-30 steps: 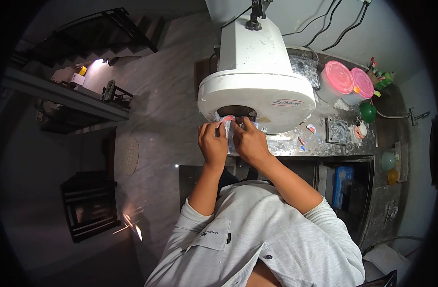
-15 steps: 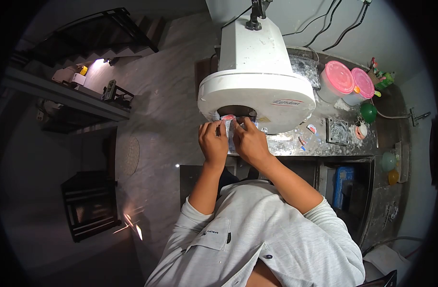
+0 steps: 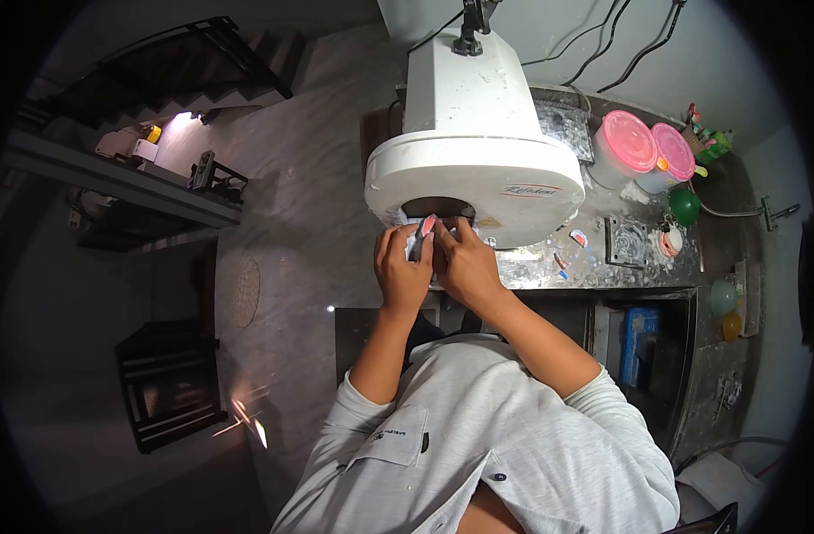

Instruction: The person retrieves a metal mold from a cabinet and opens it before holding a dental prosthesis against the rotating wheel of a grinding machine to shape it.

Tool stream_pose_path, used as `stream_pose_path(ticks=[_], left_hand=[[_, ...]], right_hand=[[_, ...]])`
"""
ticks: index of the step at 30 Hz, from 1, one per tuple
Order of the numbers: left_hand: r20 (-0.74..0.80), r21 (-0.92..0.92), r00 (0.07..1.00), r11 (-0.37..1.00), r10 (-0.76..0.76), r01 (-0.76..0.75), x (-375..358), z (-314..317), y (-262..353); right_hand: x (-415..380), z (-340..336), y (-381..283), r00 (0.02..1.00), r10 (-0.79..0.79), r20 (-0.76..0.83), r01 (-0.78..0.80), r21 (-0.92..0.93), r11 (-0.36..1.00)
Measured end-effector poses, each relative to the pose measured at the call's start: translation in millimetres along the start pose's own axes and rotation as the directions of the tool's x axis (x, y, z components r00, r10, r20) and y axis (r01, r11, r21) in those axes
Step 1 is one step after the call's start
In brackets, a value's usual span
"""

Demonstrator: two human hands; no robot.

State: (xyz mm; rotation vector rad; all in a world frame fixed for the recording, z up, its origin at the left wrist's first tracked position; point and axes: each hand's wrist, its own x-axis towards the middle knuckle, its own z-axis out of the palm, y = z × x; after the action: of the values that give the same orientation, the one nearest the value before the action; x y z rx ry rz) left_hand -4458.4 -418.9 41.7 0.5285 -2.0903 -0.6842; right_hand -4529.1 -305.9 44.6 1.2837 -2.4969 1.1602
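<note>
A white model trimmer [image 3: 478, 169] with a wide round housing stands in front of me, a dark opening low on its front. At the edge of that opening is a small pink-and-white dental cast [image 3: 428, 224], tilted up on end. The fingers of my left hand [image 3: 402, 271] are closed around its near left side. My right hand [image 3: 465, 265] pinches it from the right, its fingertips close to the opening. Fingers cover much of the cast, so its underside is hidden.
On the metal counter to the right lie small red-and-white pieces [image 3: 579, 238], a square dark plate [image 3: 626, 243] and a small white jar [image 3: 670, 243]. Behind them stand tubs with pink lids [image 3: 630, 142] and a green balloon-like ball [image 3: 684, 207]. A faucet [image 3: 778, 214] juts from the right wall.
The cast has turned from lying flat to standing on end between my fingers. My left hand has shifted slightly right, nearer my right hand.
</note>
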Motion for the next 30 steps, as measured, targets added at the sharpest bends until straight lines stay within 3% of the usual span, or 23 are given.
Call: stream_pose_path(ticks=[2, 16, 18, 20, 21, 22, 23, 25, 27, 30], left_hand=[[0.059, 0.014, 0.994, 0.995, 0.094, -0.095, 0, 0, -7], [0.09, -0.005, 0.995, 0.999, 0.052, -0.052, -4, 1, -9], [0.105, 0.007, 0.994, 0.999, 0.036, -0.037, -9, 2, -12], [0.149, -0.287, 0.917, 0.871, -0.371, 0.399, -19, 8, -21], [0.15, -0.289, 0.918, 0.872, -0.367, 0.396, -16, 2, -17], [0.225, -0.301, 0.887, 0.838, -0.403, 0.456, -10, -10, -11], [0.299, -0.306, 0.85, 0.8, -0.434, 0.517, -7, -17, -8], [0.286, -0.402, 0.858, 0.759, -0.426, 0.511, -4, -19, -9], [0.409, -0.393, 0.777, 0.677, -0.478, 0.623, 0, -27, -11], [0.403, -0.395, 0.772, 0.668, -0.491, 0.631, 5, -29, -8]], right_hand=[[1, 1, 0, 1.0, 0.005, 0.005, -0.005, 0.0, 1.0], [3, -9, -6, 0.999, 0.011, 0.032, -0.01, -0.037, 0.999], [4, -12, -5, 0.995, 0.04, 0.096, -0.041, 0.0, 0.999], [0, -12, -2, 0.997, 0.055, 0.062, -0.06, 0.068, 0.996], [-1, -13, 0, 0.997, 0.073, 0.032, -0.077, 0.137, 0.988], [0, -16, 2, 0.997, 0.075, 0.028, -0.078, 0.135, 0.988], [3, -19, 4, 0.998, 0.065, 0.019, -0.068, 0.25, 0.966], [5, -24, 4, 0.998, 0.057, 0.013, -0.058, 0.363, 0.93], [6, -26, 5, 0.989, 0.118, 0.084, -0.145, 0.523, 0.84], [5, -28, 4, 0.962, 0.191, 0.196, -0.266, 0.505, 0.821]])
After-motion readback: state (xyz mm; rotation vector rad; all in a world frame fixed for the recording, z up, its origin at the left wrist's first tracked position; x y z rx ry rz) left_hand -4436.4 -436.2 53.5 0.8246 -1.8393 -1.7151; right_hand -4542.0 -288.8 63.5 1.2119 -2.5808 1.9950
